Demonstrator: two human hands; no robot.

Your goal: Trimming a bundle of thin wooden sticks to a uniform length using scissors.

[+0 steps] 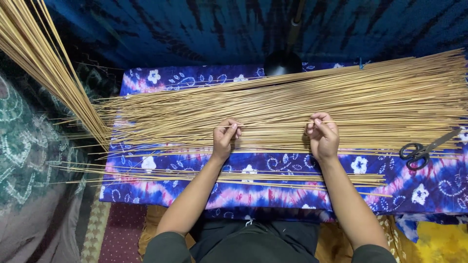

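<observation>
A wide heap of thin, tan sticks [302, 104] lies across a low table covered in a blue and purple tie-dye cloth [273, 192]. My left hand [225, 139] and my right hand [321, 136] are at the near edge of the heap. Both pinch the same single thin stick [273, 123], one at each end, holding it level just above the heap. A smaller, looser row of sticks [234, 176] lies on the cloth under my forearms, nearer to me.
Black-handled scissors [420, 152] rest on the cloth at the right. Another sheaf of sticks [46, 63] slants down from the upper left. A dark round object [282, 62] sits behind the heap. Patterned fabric covers the left side and the floor.
</observation>
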